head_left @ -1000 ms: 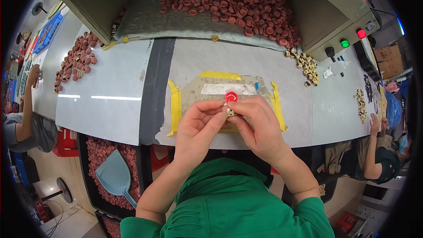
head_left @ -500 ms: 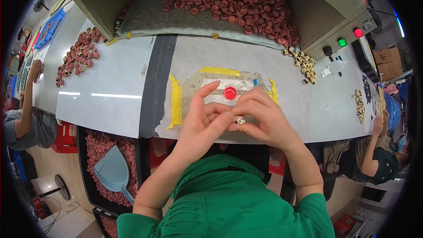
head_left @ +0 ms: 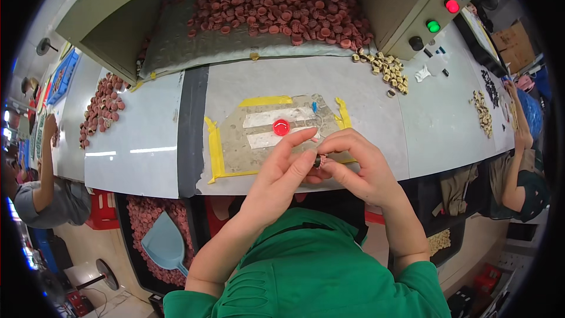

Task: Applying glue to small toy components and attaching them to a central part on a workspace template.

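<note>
Close to the table's front edge, my left hand (head_left: 281, 171) and my right hand (head_left: 360, 168) meet around a small part (head_left: 318, 161). It shows a dark side and a pinkish bit, and the fingers cover much of it. Both hands pinch it between thumb and fingertips. Just beyond them, a shiny red round button-like piece (head_left: 281, 127) sits on a worn grey plate (head_left: 235, 159) with white strips and yellow tape. Beyond on the right lies a heap of small cream-and-black pieces (head_left: 391, 75).
A machine housing (head_left: 400, 9) spans the far side, with a pile of dark pink cups (head_left: 276, 15) inside. More pink pieces (head_left: 103, 103) lie at left. Below the table, a blue dustpan (head_left: 163, 244) rests in a black bin of pink pieces. Co-workers sit on both sides.
The view has shifted, so the table things appear further left. Between my fingers the small part now shows a dark side where a cream one faced up. Both hands stay close together.
</note>
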Available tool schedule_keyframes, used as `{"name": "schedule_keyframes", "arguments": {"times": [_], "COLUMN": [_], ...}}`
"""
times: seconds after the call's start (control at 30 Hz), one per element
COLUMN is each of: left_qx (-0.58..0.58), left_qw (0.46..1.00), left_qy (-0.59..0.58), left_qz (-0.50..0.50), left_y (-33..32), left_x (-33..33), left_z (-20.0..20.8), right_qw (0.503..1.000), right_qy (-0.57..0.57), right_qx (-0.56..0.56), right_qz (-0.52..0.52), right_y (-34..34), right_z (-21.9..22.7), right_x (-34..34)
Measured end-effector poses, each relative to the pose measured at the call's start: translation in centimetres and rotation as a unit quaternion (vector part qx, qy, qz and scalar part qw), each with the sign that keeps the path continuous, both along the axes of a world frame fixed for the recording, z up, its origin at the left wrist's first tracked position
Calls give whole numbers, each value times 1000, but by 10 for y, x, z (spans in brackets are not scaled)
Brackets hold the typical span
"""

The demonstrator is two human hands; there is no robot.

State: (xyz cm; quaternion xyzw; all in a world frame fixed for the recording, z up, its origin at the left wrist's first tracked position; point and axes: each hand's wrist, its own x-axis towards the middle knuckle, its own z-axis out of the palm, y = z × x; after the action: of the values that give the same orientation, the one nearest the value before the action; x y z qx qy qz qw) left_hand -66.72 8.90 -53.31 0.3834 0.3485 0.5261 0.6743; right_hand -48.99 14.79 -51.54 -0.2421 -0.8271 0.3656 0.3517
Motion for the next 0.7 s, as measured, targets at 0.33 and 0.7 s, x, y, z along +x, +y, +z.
{"name": "schedule_keyframes", "arguments": {"times": [0.33,0.7], "left_qx": [-22,-2], "left_qw": [999,1000], "left_qy": [-27,14], "left_qz": [14,-15], "left_y": [32,8], "left_x": [110,112], "left_z": [-18,-30], "right_qw": [965,991], "right_qy": [119,87], "right_qx": [-234,-95], "right_qz": [8,40], "right_y": [19,15], "right_z": [-31,-66], "right_x": [97,117]}}
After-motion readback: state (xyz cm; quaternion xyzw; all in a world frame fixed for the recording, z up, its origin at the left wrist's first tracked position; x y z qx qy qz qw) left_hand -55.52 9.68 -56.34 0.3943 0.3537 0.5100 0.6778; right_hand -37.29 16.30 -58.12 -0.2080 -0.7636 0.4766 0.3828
